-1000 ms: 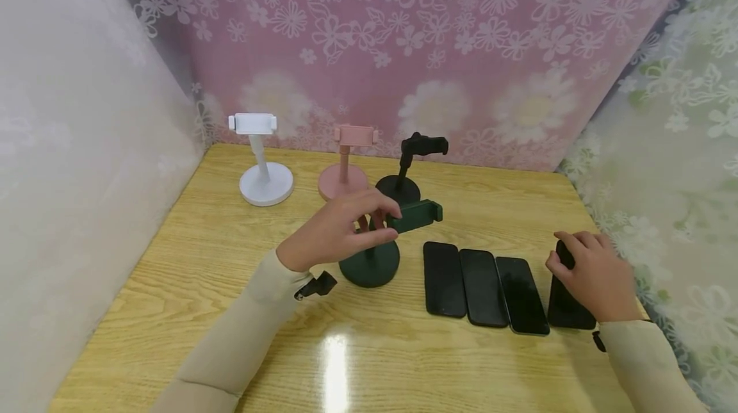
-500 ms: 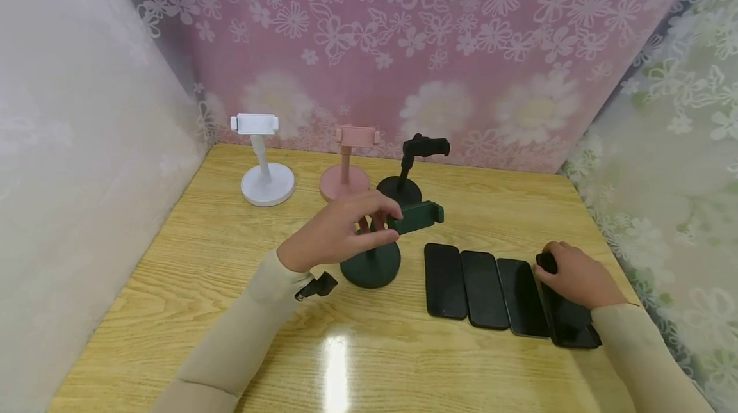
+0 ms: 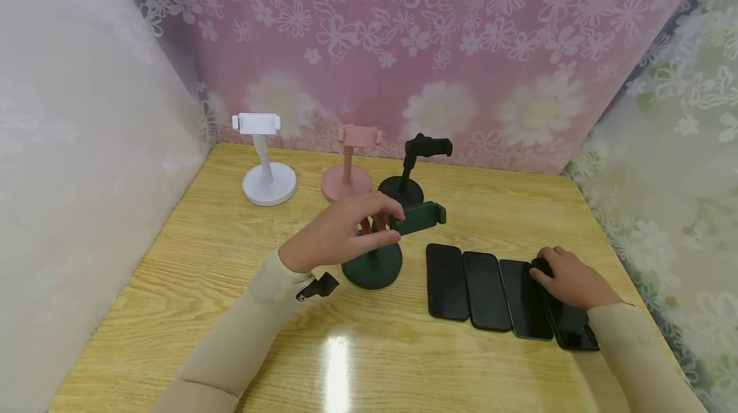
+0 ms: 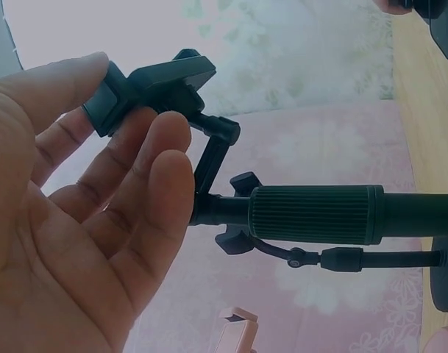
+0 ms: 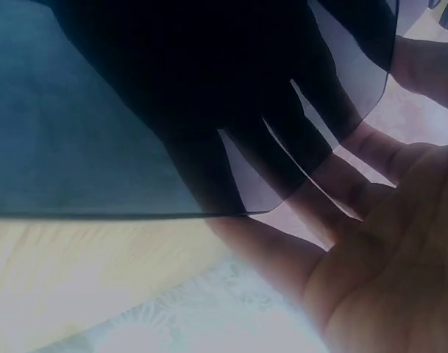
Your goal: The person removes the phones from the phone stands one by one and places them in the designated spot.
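My left hand [image 3: 343,228] pinches the near end of the clamp on a dark green phone stand [image 3: 423,218]. In the left wrist view the thumb and fingers hold that clamp end, and the ribbed column of the stand [image 4: 315,215] runs off to the right. At the right side of the table my right hand [image 3: 573,278] grips the far end of a black smartphone [image 3: 576,331], covering part of it. The right wrist view has the glossy phone [image 5: 76,147] close up, with the fingers at its edges and their dark reflection on it.
Three more black phones lie side by side left of the held one, such as the leftmost phone [image 3: 447,282]. Behind stand a white phone stand [image 3: 269,184], a pink one [image 3: 346,182] and a black one [image 3: 401,189]. Floral curtains border the wooden table [image 3: 230,253].
My right hand has taken hold of the rightmost phone. The phone has shifted left, against its neighbour, and slightly nearer me. The left hand keeps its place on the green stand.
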### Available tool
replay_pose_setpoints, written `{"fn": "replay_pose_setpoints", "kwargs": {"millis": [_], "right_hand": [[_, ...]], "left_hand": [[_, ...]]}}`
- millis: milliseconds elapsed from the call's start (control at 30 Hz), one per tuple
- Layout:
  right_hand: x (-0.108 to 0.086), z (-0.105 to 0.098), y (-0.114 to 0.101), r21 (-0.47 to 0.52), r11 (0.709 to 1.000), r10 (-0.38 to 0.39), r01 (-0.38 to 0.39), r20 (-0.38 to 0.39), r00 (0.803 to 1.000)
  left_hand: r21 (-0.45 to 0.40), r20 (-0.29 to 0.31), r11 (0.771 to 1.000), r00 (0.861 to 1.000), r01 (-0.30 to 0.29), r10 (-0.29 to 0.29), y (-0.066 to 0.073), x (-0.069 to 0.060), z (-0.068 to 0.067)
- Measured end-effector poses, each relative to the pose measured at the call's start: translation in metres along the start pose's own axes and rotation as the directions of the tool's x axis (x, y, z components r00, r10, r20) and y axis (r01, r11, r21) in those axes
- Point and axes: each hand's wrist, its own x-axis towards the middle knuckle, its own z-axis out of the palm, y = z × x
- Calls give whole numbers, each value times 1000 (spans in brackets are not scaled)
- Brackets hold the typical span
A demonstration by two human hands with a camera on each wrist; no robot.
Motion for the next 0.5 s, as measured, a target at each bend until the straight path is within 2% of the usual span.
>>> {"fn": "replay_pose_setpoints", "kwargs": {"millis": [500], "right_hand": [[3, 6, 8, -10, 996, 94, -93, 10, 996]], "left_hand": [[18, 6, 1000, 1000, -9, 9, 1, 0, 0]]}}
